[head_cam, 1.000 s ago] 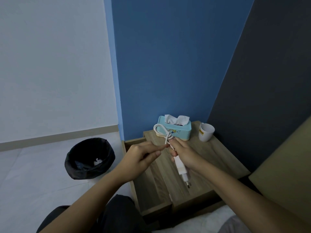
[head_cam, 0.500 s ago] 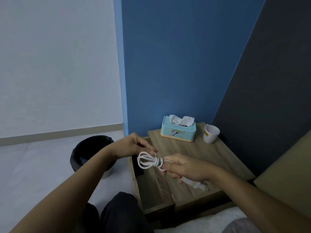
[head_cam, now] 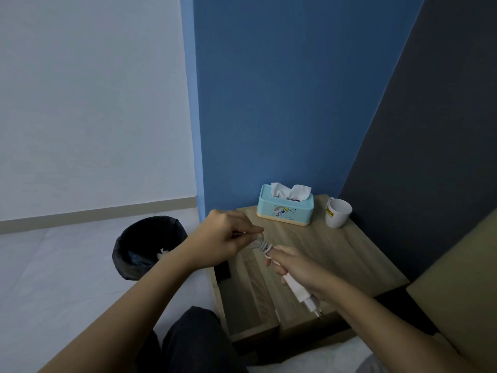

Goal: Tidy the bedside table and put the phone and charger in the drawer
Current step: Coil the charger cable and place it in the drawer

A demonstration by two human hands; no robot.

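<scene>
A white charger (head_cam: 301, 293), a smooth rectangular plastic block with a tapered plug end and metal pins, is enclosed in the grip of the right hand (head_cam: 298, 267), the pins pointing down and toward the person below the palm. From the top of that grip a thin white cable (head_cam: 265, 247) emerges, wound into a small bundle of loops; it is pinched at its far end by the left hand (head_cam: 223, 238), whose fingers are closed narrowly on the strands. The two grips are held just apart, joined by the cable, above the wood-grain surface (head_cam: 336, 254) of the bedside table, a square-edged top with matte laminate. Directly beneath the left grip the drawer (head_cam: 247, 297) is seen pulled out toward the person, its front panel in the same grain; a dark flat object (head_cam: 223, 270) lies in it under the left wrist, mostly covered, and what it is cannot be told. Beyond the grips, against the blue wall, a rounded pale-blue tissue box (head_cam: 285, 210) with crumpled white tissue stands, and to its right a white mug (head_cam: 337, 212) bearing a yellow label too small to read. Bare surface lies between those and the hands. Left of the left grip, on the pale floor, a round bin (head_cam: 148, 246) lined with glossy black plastic is placed. The cable loops are blurred. A tan padded edge is cut off at the right.
</scene>
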